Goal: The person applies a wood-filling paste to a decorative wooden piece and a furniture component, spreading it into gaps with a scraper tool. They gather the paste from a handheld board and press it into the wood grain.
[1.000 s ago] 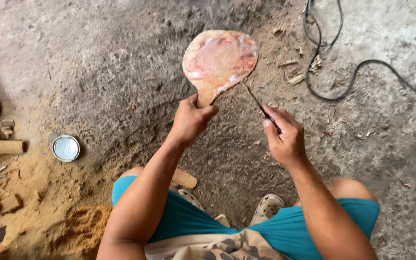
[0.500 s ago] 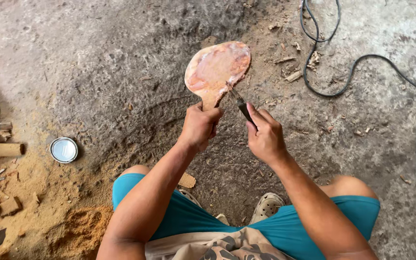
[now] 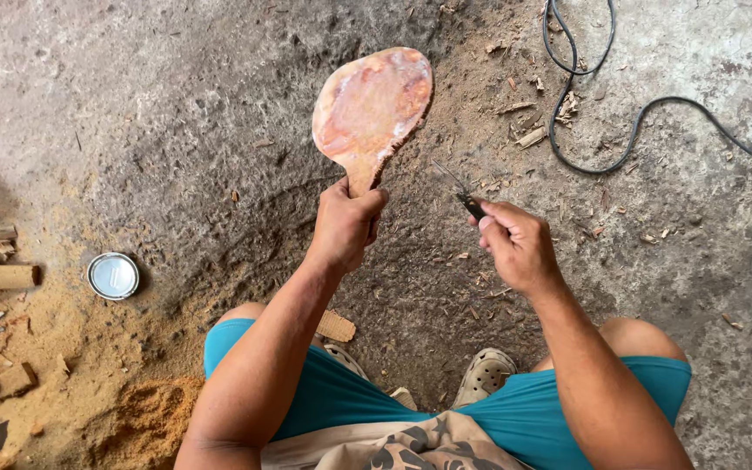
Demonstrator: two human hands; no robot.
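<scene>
My left hand (image 3: 344, 224) grips the handle of a paddle-shaped wooden piece (image 3: 372, 109), reddish and pale, held out over the ground with its round blade pointing away from me. My right hand (image 3: 516, 244) holds a small thin-bladed knife (image 3: 460, 192) by its dark handle. The blade points up and left toward the wood's handle but stays a short way off it, not touching.
A black cable (image 3: 620, 130) snakes across the concrete at upper right among wood chips. A round tin lid (image 3: 113, 275) lies at left beside wooden offcuts (image 3: 3, 277) and sawdust (image 3: 141, 418). My knees in teal shorts and sandalled feet (image 3: 484, 374) fill the bottom.
The knife was against the wooden piece's handle half a second ago; my right hand has since pulled it away to the right. The paddle has tilted slightly.
</scene>
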